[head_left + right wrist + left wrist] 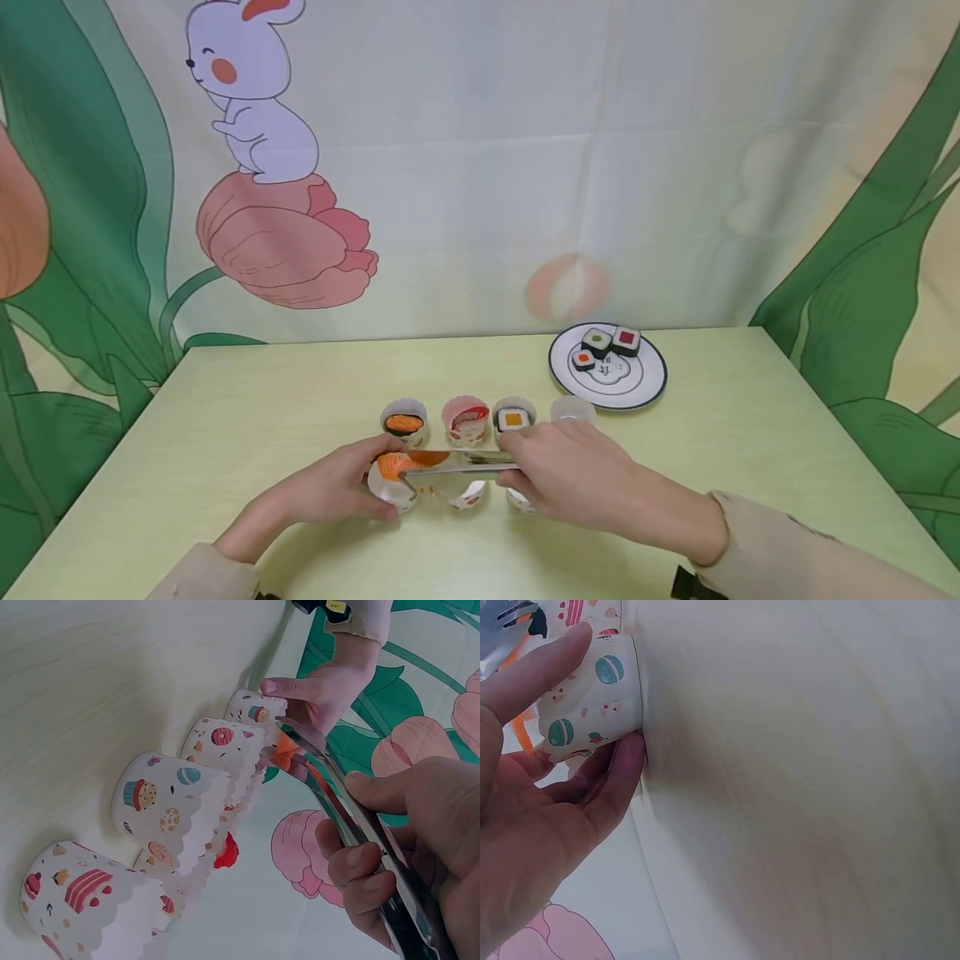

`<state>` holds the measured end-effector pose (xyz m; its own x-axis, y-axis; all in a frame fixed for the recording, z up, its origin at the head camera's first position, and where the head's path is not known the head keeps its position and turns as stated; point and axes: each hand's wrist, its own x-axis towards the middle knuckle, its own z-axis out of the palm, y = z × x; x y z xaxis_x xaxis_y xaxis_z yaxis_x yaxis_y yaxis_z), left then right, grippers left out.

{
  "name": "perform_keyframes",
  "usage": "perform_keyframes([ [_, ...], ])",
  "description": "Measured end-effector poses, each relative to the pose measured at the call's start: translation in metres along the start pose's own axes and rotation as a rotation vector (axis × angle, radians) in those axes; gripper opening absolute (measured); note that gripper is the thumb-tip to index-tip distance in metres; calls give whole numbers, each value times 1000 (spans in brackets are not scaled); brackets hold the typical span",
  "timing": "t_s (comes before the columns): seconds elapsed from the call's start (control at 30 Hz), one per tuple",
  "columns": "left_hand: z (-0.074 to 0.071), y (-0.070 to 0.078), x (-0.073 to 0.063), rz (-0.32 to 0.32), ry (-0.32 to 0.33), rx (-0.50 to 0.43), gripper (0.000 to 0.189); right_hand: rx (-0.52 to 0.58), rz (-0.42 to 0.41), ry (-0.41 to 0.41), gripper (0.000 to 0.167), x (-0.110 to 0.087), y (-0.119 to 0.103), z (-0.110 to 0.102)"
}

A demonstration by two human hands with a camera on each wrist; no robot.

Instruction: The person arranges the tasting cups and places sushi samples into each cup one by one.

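Note:
My right hand (577,479) grips metal tongs (360,796), which reach left across the cups. At their tips is an orange sushi piece (392,465), in the mouth of the front-left paper cup (592,697). My left hand (337,483) holds that cup from its left side, thumb and fingers around the printed wall. Behind it stands a cup with an orange-topped sushi roll (403,424). Farther right are a cup with a red-and-white piece (468,419) and one with a yellow-centred roll (513,419). My right hand partly covers the front cups.
A white plate (647,385) with a dark rim stands at the back right, bearing three small sushi rolls (597,342). A pale cup (572,407) ends the back row. Front-row cups (468,497) stand beneath the tongs. A printed cloth (465,183) hangs behind the table.

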<state>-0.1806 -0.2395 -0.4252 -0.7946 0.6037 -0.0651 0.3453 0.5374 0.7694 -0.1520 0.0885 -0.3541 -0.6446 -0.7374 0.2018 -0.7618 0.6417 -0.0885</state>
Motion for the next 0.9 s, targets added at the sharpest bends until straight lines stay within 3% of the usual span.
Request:
perform_keyframes([
  [0.33, 2, 3, -1, 4, 6, -25, 65, -48, -33, 13, 26, 7, -4, -2],
  [0.57, 3, 2, -2, 23, 9, -12, 60, -33, -9, -5, 24, 9, -6, -3],
  [0.9, 2, 4, -3, 4, 17, -8, 64, -29, 14, -24, 24, 10, -7, 0],
])
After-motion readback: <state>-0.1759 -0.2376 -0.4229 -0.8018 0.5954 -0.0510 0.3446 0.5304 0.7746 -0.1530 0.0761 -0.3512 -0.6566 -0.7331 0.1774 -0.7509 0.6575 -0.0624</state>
